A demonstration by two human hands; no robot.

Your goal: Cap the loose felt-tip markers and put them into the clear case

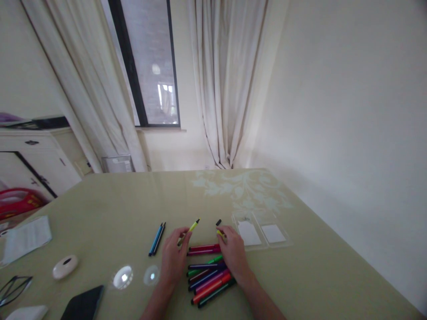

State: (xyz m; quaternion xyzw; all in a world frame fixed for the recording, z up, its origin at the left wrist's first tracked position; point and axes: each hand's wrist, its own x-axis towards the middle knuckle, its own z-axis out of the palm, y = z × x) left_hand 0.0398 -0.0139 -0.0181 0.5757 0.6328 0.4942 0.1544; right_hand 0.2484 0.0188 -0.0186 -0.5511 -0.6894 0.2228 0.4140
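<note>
My left hand point(175, 249) is closed around a slim yellow marker point(193, 226), its dark end pointing up and to the right. My right hand point(232, 248) pinches a small yellow piece point(219, 233); the fingers cover much of it. Just beyond these fingertips is a short black piece point(218, 222), perhaps a cap; I cannot tell whether it touches the yellow one. Red markers point(204, 250) lie between my hands. Nearer to me is a pile of several markers, among them an orange-red marker point(211, 288) and a dark green marker point(216, 294), partly under my right hand.
Two markers, one blue point(155, 240) and one dark point(161, 239), lie left of my left hand. A clear two-part case point(263, 246) with white cards is at right. Clear round discs point(123, 278), a black flat object point(83, 303), a white oval device point(65, 267) and glasses point(15, 289) lie leftward.
</note>
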